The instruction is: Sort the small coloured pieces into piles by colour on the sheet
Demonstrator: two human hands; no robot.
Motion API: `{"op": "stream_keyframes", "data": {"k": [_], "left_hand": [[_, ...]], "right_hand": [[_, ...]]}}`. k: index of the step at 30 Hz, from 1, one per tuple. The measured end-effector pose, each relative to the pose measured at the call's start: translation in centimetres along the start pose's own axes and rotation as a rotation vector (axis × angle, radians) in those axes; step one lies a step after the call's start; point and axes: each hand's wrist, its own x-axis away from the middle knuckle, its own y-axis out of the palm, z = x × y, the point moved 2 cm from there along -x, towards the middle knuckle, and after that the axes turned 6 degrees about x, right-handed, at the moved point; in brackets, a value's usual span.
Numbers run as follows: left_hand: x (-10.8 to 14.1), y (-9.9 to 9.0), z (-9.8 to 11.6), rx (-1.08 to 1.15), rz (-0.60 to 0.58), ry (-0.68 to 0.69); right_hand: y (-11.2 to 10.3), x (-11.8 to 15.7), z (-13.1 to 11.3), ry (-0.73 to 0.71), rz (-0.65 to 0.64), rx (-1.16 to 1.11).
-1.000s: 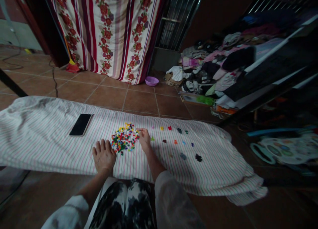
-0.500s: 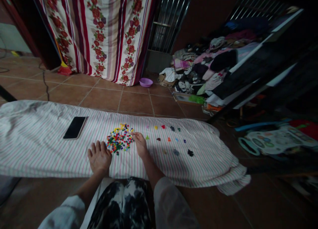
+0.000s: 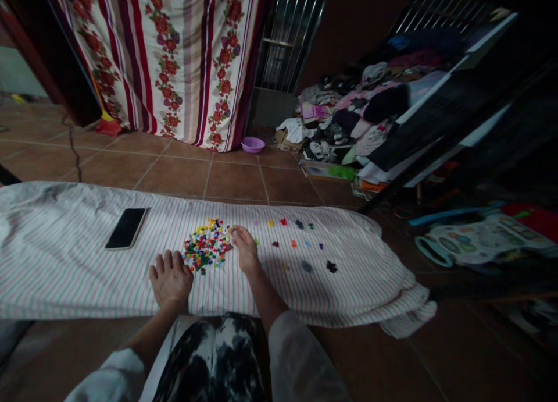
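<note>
A heap of small multicoloured pieces lies on the striped cloth. My left hand rests palm down at the heap's near left edge, fingers spread. At the right edge of the heap, my right hand has its thumb and fingertips pressed together; whatever is between them is too small to make out. To the right sit small groups sorted by colour, among them red, yellow, orange, grey and black. A light green group is partly hidden behind my right hand.
A dark-screened phone lies on the cloth at the left. Beyond, on the tiled floor, are a purple basin, a red dustpan and a heap of clothes. A floral curtain hangs behind.
The view has shifted slightly. My right hand's fingertips have lifted a little at the heap's right edge, and now partly cover the light green group. My left hand stays flat beside the heap.
</note>
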Motion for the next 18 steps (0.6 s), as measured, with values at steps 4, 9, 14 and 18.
{"op": "stream_keyframes", "data": {"k": [4,9,14,18], "left_hand": [[0.0,-0.1,0.1,0.004,0.005,-0.005],[0.0,-0.2,0.1,0.017,-0.018,-0.008],[0.0,-0.5,0.2,0.027,-0.018,-0.014],[0.0,-0.6,0.3,0.019,-0.019,-0.007]], "right_hand": [[0.0,0.3,-0.1,0.041,0.001,-0.032],[-0.1,0.7,-0.5,0.048,-0.005,-0.083],[-0.3,0.9,-1.2,0.033,-0.006,-0.058],[-0.3,1.1,-1.5,0.016,-0.022,-0.009]]}}
